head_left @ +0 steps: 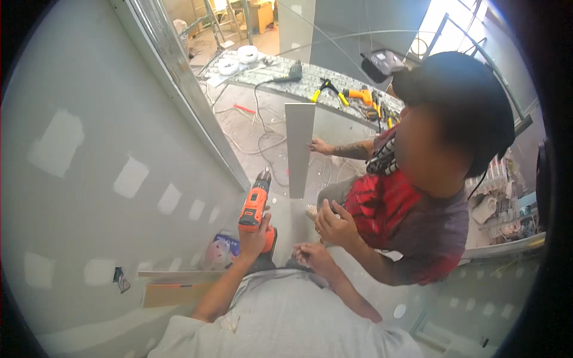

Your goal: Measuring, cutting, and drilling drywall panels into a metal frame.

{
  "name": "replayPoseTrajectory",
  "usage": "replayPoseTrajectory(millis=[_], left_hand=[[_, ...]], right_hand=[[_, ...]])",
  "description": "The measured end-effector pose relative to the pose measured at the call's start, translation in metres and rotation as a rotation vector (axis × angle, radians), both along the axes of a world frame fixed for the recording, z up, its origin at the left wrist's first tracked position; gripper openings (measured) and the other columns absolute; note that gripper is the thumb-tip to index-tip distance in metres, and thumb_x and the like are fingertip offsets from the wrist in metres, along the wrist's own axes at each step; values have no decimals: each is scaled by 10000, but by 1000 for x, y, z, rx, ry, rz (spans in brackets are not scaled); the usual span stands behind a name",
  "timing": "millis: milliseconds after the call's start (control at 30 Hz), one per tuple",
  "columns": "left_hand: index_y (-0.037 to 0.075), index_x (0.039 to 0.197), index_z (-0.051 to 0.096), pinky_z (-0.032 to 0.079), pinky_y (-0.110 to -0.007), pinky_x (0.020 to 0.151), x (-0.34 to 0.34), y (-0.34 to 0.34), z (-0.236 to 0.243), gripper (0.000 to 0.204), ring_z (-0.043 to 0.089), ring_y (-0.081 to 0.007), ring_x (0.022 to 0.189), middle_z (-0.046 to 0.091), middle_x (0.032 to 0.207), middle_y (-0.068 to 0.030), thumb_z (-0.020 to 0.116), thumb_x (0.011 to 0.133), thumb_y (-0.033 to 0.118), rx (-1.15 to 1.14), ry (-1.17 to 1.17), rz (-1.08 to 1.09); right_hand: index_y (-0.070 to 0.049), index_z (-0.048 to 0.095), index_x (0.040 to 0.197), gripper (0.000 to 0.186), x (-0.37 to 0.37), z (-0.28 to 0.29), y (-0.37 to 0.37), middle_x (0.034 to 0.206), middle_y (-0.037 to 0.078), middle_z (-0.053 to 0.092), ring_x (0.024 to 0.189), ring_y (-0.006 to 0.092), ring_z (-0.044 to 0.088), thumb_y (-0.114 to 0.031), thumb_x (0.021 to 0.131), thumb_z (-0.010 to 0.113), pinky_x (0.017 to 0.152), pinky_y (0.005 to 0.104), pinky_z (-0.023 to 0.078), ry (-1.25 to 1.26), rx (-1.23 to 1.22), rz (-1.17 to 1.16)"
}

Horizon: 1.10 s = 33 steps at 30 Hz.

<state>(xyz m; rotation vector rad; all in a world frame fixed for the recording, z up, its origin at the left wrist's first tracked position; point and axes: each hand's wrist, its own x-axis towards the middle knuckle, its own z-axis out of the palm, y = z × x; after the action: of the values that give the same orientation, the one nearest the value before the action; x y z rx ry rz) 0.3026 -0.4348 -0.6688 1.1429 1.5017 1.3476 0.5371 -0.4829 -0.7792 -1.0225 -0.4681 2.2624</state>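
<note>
Drill (255, 204) in your left hand (254, 240), fingers wrapped round its grip; your right hand (316, 258) curls its fingers, whether pinching anything unclear. Beyond both, a co-worker's hand (322, 146) steadies the board (299, 155), seemingly cut but not yet fastened.

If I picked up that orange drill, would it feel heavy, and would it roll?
The drill probably feels heavy for its size, given its bulk and the chunky orange base by the left hand. Its casing looks hard, so flexing seems unlikely. Laid down, it likely wouldn't roll far, because that base juts out.
</note>
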Motion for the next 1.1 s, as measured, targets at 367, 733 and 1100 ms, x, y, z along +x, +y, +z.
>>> replayPoseTrajectory(millis=[367, 733, 1100], left_hand=[[-25, 1153, 657, 526, -272, 560, -74, 39, -13, 260, 590, -89, 577, 726, 928, -65, 660, 985, 174, -102, 71, -95], [-26, 1104, 712, 532, -298, 582, -139, 174, -29, 292, 641, -109, 584, 725, 826, -79, 731, 940, 216, -118, 48, -209], [2, 923, 681, 474, -304, 531, -126, 383, -47, 281, 605, -104, 552, 623, 598, -44, 722, 948, 278, -133, 43, -162]], right_hand=[[68, 582, 1113, 207, -51, -29, 57, 1045, 168, 628, 765, 159, 586, -89, 986, 535, 604, 231, 488, 614, -452, -259], [42, 558, 1141, 174, -88, -57, 221, 1032, 160, 610, 796, 207, 597, -52, 1001, 517, 707, 288, 549, 246, -460, -415], [-56, 590, 1056, 164, -83, -46, 350, 895, 61, 614, 746, 173, 573, -181, 1031, 486, 630, 285, 463, 206, -247, -330]])
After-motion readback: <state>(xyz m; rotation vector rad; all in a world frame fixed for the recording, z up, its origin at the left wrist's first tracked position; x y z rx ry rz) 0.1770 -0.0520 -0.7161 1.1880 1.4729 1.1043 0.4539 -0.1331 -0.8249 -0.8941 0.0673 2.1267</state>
